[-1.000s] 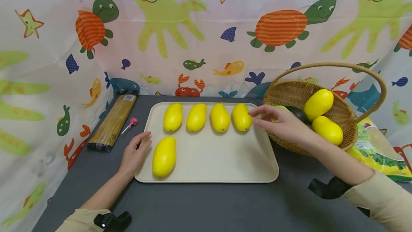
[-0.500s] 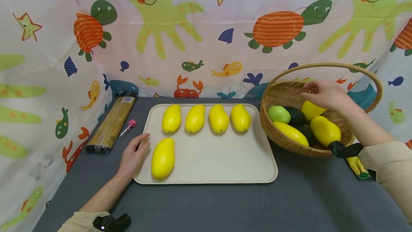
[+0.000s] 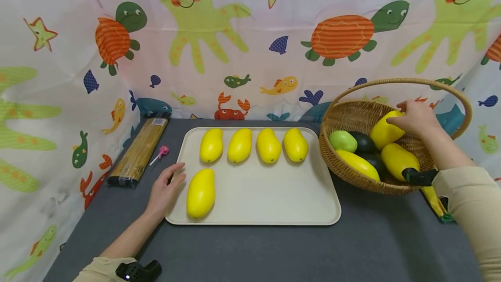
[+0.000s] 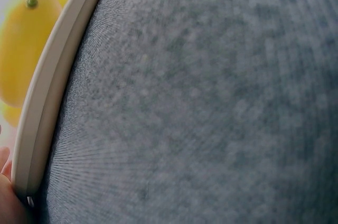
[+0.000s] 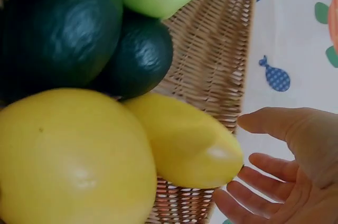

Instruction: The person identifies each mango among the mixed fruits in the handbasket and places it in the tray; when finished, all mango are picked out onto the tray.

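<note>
In the head view, my left hand [image 3: 166, 188] rests at the left rim of a cream tray [image 3: 258, 199], fingertips just over the edge. Several yellow mangoes stand on it: a back row, including the rightmost mango [image 3: 295, 145], and one front-left mango [image 3: 201, 193]. My right hand [image 3: 419, 119] reaches into a wicker basket [image 3: 352, 177], at the upper mango [image 3: 385, 129]. In the right wrist view, thumb and fingers are spread around the end of this mango [image 5: 195, 150], with a gap visible at the thumb; whether the fingertips touch it is unclear.
The basket also holds a green fruit [image 3: 342, 141], dark green avocado-like fruits [image 3: 362, 142] and more yellow fruits [image 3: 399, 161]. Its tall handle [image 3: 399, 81] arches above. A pack of dry noodle-like sticks [image 3: 138, 151] and a pink lollipop [image 3: 163, 150] lie left; a yellow bag [image 3: 434, 203] lies right.
My right hand has gone from the rightmost mango on the tray across to the basket, then down to the upper mango there. My left hand stays at the tray rim.
</note>
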`<move>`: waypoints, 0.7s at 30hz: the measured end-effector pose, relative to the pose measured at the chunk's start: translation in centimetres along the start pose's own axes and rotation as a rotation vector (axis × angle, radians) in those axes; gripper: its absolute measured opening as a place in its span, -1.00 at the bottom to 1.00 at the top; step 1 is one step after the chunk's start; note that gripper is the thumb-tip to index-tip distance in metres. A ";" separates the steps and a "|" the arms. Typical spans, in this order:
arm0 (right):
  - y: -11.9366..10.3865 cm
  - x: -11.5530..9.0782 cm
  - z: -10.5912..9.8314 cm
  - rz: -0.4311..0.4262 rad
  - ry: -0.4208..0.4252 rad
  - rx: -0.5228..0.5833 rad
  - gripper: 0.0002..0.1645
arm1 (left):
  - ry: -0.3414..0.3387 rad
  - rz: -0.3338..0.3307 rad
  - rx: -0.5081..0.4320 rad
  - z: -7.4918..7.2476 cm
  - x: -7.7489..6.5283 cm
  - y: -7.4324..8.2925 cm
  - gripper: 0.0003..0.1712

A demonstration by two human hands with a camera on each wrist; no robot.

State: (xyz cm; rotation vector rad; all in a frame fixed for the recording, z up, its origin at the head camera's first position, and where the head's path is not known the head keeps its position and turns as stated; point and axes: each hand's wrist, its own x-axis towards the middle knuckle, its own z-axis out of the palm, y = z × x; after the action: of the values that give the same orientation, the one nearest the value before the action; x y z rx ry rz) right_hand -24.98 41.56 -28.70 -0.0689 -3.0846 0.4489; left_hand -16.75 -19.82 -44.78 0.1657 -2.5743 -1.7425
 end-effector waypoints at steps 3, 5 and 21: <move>0.5 0.1 0.3 0.007 -0.012 -0.027 -0.19 | 0.000 -0.002 0.007 0.0 -0.1 0.1 -0.51; 0.7 0.2 0.4 0.007 -0.011 -0.041 -0.20 | -0.001 -0.006 0.012 0.0 -0.1 0.1 -0.51; 1.4 -0.4 0.2 0.021 -0.084 0.001 -0.09 | -0.001 -0.013 0.033 0.0 0.0 0.3 -0.50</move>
State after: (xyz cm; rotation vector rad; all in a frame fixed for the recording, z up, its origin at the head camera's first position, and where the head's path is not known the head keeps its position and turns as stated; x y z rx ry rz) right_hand -24.53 42.80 -29.33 -0.0847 -3.1689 0.4659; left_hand -16.73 -19.69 -44.50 0.1832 -2.6093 -1.7060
